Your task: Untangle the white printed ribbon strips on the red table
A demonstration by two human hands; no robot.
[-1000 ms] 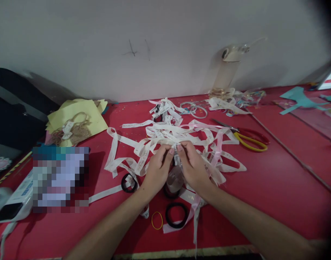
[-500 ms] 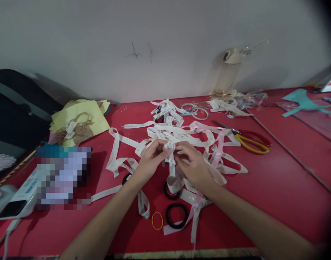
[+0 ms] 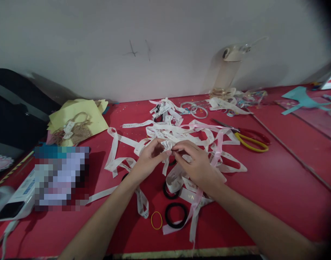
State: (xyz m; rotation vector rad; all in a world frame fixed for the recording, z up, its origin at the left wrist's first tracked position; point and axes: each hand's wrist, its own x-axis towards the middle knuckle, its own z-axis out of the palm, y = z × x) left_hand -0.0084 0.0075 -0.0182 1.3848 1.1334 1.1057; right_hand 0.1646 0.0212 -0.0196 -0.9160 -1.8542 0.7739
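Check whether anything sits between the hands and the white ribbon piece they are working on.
Nothing visible does. The left hand and right hand both already pinch the ribbon piece at their fingertips, above the loose ribbon pile on the red table.

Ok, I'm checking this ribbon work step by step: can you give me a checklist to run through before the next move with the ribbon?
1. Both hands on the ribbon: ok. The left hand and right hand pinch a folded bit of white ribbon between their fingertips.
2. Ribbon free of the ribbon pile: cannot tell; its tails hang down into the tangle.
3. Black hair ties within reach: ok. One black hair tie lies near the table's front edge.
4. Yellow rubber band at hand: ok, beside that tie.
5. Scissors clear of the hands: ok, lying to the right.
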